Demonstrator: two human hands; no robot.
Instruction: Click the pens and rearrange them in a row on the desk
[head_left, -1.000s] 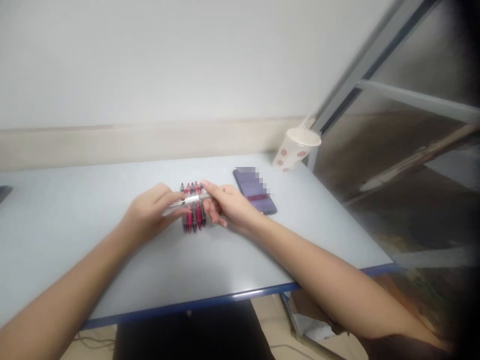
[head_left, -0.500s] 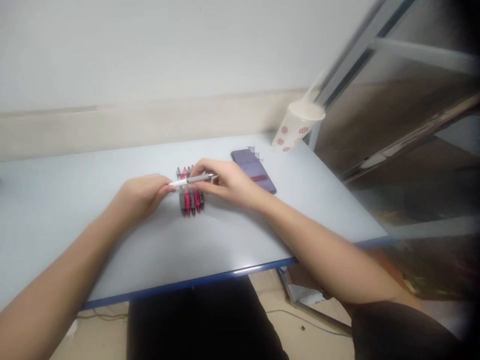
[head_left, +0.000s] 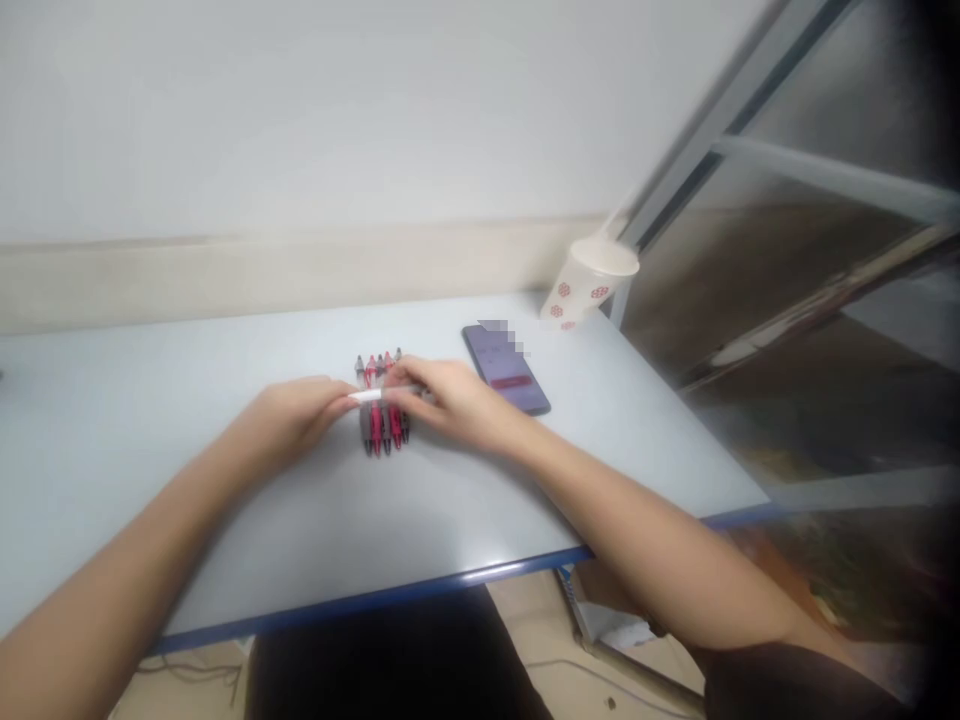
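Note:
A white and grey pen point(head_left: 373, 396) lies crosswise between my two hands, just above a row of several red and grey pens point(head_left: 382, 430) on the pale table point(head_left: 112, 440). My left hand point(head_left: 296, 415) pinches the pen's white left end with closed fingers. My right hand point(head_left: 442, 395) grips its right end, fingers curled over it and covering part of the row of pens.
A dark phone point(head_left: 506, 368) with a lit screen lies just right of my right hand. A paper cup point(head_left: 581, 290) with red flower marks leans at the table's back right corner, next to a metal frame point(head_left: 720, 130). The table's blue front edge point(head_left: 420, 590) runs below.
My hands have drawn closer together along the pen, so less of it shows between them. The pen sits lower, close over the row of pens.

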